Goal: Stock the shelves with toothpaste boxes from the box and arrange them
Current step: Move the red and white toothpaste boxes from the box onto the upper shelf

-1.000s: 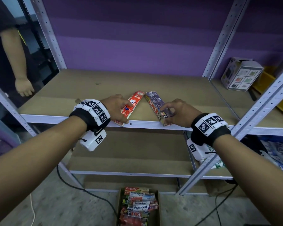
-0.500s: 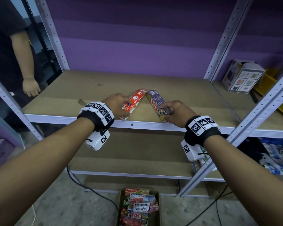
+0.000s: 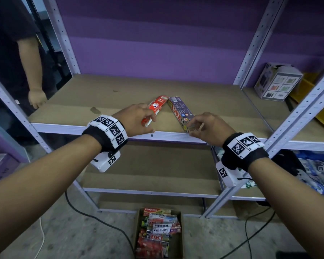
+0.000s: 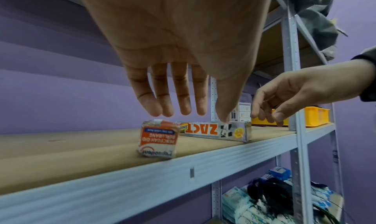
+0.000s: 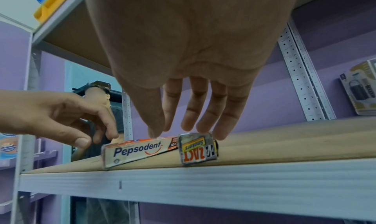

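Two toothpaste boxes lie flat on the brown shelf [image 3: 101,101], their far ends meeting in a V. My left hand [image 3: 150,123] hovers with straight fingers [image 4: 173,108] just above the near end of the red Pepsodent box [image 3: 157,106] [image 4: 157,140], holding nothing. Over the near end of the purple ZACT box [image 3: 179,112] [image 5: 198,148], my right hand [image 3: 194,128] spreads its fingertips [image 5: 189,127] at the box's top edge without gripping. A cardboard box [image 3: 180,240] on the floor below holds several more toothpaste boxes.
Another person stands at the left with a hand [image 3: 36,98] at the shelf's corner. A white product box [image 3: 278,84] and a yellow bin [image 3: 322,113] sit on the neighbouring shelf at the right. Metal uprights [image 3: 254,43] frame the bay. Cables cross the floor.
Both hands gripped the near ends of their boxes before; now the fingers have let go and lifted slightly. The two boxes stay on the shelf in the V.
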Motion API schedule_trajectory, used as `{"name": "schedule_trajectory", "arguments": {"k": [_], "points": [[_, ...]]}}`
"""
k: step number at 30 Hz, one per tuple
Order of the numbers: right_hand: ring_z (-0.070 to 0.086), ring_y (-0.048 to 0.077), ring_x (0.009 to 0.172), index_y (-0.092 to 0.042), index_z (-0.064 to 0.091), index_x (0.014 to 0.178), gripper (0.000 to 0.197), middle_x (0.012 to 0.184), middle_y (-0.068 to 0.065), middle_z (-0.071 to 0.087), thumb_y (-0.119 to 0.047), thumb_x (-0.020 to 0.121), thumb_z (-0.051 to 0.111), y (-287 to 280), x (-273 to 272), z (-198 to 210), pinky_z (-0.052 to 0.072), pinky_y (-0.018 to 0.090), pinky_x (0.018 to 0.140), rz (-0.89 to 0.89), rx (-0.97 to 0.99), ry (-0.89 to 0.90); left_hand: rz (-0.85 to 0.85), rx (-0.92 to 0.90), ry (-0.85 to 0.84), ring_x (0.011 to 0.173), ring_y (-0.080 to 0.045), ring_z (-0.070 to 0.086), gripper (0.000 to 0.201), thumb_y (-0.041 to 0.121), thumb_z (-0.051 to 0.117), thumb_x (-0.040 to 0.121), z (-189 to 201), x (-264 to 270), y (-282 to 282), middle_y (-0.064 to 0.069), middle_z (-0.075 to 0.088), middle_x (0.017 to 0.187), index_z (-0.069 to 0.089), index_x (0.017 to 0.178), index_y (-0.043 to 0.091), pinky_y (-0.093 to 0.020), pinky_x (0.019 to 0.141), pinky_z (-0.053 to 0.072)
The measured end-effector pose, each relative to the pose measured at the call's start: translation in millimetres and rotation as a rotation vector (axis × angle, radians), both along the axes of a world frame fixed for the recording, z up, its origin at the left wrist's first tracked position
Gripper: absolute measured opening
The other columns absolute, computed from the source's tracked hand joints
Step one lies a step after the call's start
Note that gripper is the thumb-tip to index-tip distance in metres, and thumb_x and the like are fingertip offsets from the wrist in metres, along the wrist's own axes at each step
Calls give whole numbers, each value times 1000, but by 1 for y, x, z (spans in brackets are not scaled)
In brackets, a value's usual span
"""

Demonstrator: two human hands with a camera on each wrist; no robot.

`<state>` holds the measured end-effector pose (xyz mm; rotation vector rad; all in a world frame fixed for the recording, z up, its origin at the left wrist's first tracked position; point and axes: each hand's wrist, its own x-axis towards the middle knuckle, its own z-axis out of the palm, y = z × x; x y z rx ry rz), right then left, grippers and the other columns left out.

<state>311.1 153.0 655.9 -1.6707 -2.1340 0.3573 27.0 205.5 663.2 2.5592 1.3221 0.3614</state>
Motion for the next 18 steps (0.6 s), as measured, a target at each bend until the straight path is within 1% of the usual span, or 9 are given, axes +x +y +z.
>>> {"name": "schedule_trajectory", "arguments": {"k": [1, 3, 7, 9, 12, 13, 15, 16, 18], "points": [[51, -6, 68, -29, 73, 96, 20, 93, -4, 59, -22, 79, 81, -3, 0, -1, 46, 23, 82, 1, -15, -4, -19, -6, 0, 91, -16, 59, 35, 39, 78, 78, -2, 1, -4, 1, 56, 110, 68, 108, 25, -30, 88, 49], [52, -6, 69, -30, 72, 98, 21, 92, -6, 62, -24, 79, 80, -10, -1, -6, 46, 24, 82, 1, -64, -15, -39, -11, 29, 93, -15, 57, 33, 42, 75, 80, -9, 1, -13, 4, 57, 107, 66, 108, 26, -31, 88, 48], [58, 8, 78, -33, 69, 97, 20, 93, -8, 65, -27, 80, 79, -25, -4, -25, 48, 25, 85, -17, -191, -8, -31, -70, 36, 93, -11, 57, 33, 46, 72, 82, -31, 0, -30, 9, 61, 107, 65, 110, 29, -30, 88, 48], [59, 9, 82, -32, 69, 95, 18, 89, -10, 64, -26, 81, 79, -34, -7, -40, 50, 26, 88, -31, -270, -2, -37, -111, 35, 96, -12, 58, 32, 46, 71, 83, -47, 1, -38, 9, 61, 105, 66, 110, 29, -29, 89, 47], [62, 10, 84, -26, 71, 99, 18, 88, -11, 64, -25, 83, 77, -48, -12, -68, 52, 30, 90, -47, -384, -3, -16, -226, 54, 98, -8, 55, 31, 47, 68, 85, -78, 3, -52, 10, 61, 110, 66, 111, 31, -26, 87, 42], [63, 11, 85, -27, 70, 98, 16, 88, -10, 65, -26, 83, 76, -53, -12, -78, 51, 30, 90, -45, -418, -18, -10, -255, 59, 98, -7, 54, 30, 47, 68, 85, -89, 3, -56, 10, 62, 110, 66, 111, 31, -24, 86, 40], [63, 11, 85, -33, 67, 94, 14, 89, -10, 66, -29, 84, 75, -64, -13, -98, 50, 25, 86, -38, -494, -54, 2, -325, 69, 96, -6, 55, 30, 46, 67, 86, -112, 2, -66, 11, 63, 110, 66, 111, 30, -22, 85, 40], [63, 10, 85, -35, 66, 93, 14, 90, -10, 66, -30, 84, 75, -69, -14, -109, 48, 24, 84, -38, -530, -61, 8, -368, 72, 92, -3, 56, 28, 45, 67, 87, -124, 1, -71, 10, 63, 109, 67, 110, 29, -19, 83, 42], [62, 11, 84, -34, 68, 95, 13, 91, -8, 67, -30, 85, 75, -81, -15, -131, 47, 22, 80, -42, -593, -41, 19, -449, 55, 76, 9, 53, 23, 38, 68, 87, -149, -2, -83, 10, 65, 104, 68, 107, 25, -1, 68, 35]]}}
